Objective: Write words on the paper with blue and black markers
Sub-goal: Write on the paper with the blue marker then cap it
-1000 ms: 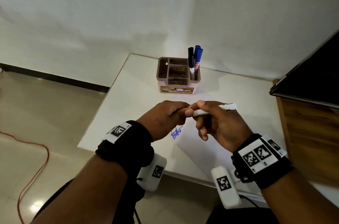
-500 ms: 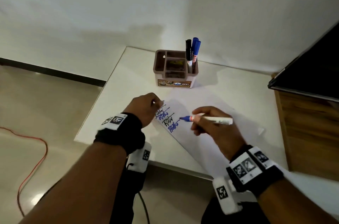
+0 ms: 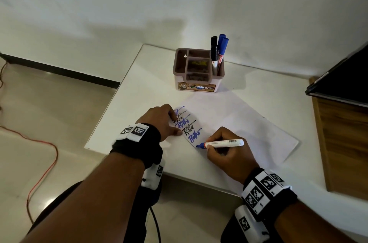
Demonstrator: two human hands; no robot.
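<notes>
Right hand (image 3: 229, 155) is down on the paper (image 3: 239, 121), thumb and fingers pinched round an uncapped blue marker (image 3: 223, 143). The barrel lies nearly flat and the tip sits at, or just above, the sheet; I can't tell which. It is right under the last blue word in the column of written words (image 3: 187, 125).

Left hand (image 3: 159, 121) rests at the sheet's left edge. Knuckles are bent, fingertips are on the paper and the thumb is stretched along the border. Whether anything is tucked in that palm, I can't tell.

The sheet lies slantwise on the white table (image 3: 151, 75). Behind it stands a brown-topped desk organizer (image 3: 199, 83) with a capped black marker (image 3: 213, 49) and two blue ones (image 3: 223, 45) upright in its right-hand slot.

Now the dangers, as I judge them:
- **Running off the sheet:** the tip is very close to the paper's near-left edge, so a long stroke could put ink on the table.
- **Paper moving:** only one hand pins the sheet, at one side, so a firm drag could swing the far corner and skew the line.
- **Smudging:** the writing hand's heel rests on the page, close below that last blue word. If it slides up and the ink is wet, it may smudge.
- **Colour order:** the lines alternate blue and black. Another blue line here would break that run.
</notes>
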